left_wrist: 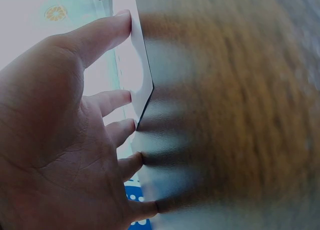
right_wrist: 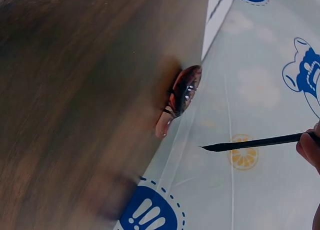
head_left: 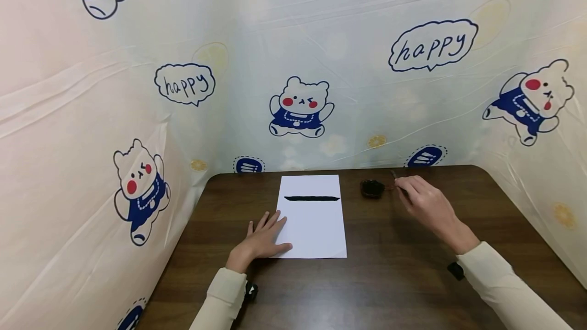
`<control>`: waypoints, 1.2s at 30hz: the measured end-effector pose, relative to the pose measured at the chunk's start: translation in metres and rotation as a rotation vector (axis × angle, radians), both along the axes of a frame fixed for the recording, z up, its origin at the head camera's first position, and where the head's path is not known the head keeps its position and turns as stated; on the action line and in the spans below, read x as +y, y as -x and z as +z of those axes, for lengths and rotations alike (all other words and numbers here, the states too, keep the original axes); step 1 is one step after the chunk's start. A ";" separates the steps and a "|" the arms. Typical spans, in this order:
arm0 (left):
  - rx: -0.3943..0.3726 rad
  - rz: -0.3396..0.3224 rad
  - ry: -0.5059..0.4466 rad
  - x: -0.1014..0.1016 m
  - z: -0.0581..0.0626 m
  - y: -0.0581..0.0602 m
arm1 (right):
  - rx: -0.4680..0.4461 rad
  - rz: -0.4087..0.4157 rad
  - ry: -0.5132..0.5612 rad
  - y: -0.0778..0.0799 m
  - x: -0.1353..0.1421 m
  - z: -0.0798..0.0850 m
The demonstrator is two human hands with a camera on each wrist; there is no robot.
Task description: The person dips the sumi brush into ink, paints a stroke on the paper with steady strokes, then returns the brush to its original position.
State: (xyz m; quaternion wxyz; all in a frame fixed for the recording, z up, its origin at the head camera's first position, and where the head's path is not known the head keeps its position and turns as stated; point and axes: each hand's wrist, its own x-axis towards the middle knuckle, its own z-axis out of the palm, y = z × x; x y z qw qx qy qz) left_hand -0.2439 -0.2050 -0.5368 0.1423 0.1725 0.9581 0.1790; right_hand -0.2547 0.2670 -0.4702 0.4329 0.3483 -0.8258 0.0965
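Observation:
A sheet of white paper (head_left: 312, 233) lies on the table with one thick black stroke (head_left: 312, 198) across its upper part. My left hand (head_left: 263, 238) rests with spread fingers over the paper's lower left edge; the left wrist view shows thumb and some fingertips on the paper (left_wrist: 131, 64), others on the wood. To the right of the sheet, my right hand (head_left: 424, 202) pinches a thin dark brush (right_wrist: 260, 143). Its pointed black tip is apart from the small reddish dish (right_wrist: 186, 89), which holds black ink (head_left: 372, 187) and has a short handle (right_wrist: 162, 125).
The brown wooden table (head_left: 367, 289) ends at a back edge just beyond the paper and dish. A pale printed curtain (head_left: 293, 29) encloses the back and both sides. Dark bands sit at both wrists.

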 end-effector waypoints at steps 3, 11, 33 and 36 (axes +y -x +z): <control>0.005 0.002 0.000 -0.002 -0.006 0.002 | 0.024 0.023 -0.024 0.000 -0.001 -0.001; 0.006 0.010 -0.005 -0.001 -0.005 0.001 | 0.053 0.064 -0.119 0.001 0.000 -0.008; 0.015 0.016 0.015 0.003 0.005 -0.004 | 0.132 0.113 -0.365 -0.001 -0.002 -0.031; 0.016 0.014 0.017 0.003 0.004 -0.003 | 0.147 0.122 -0.381 -0.001 -0.001 -0.033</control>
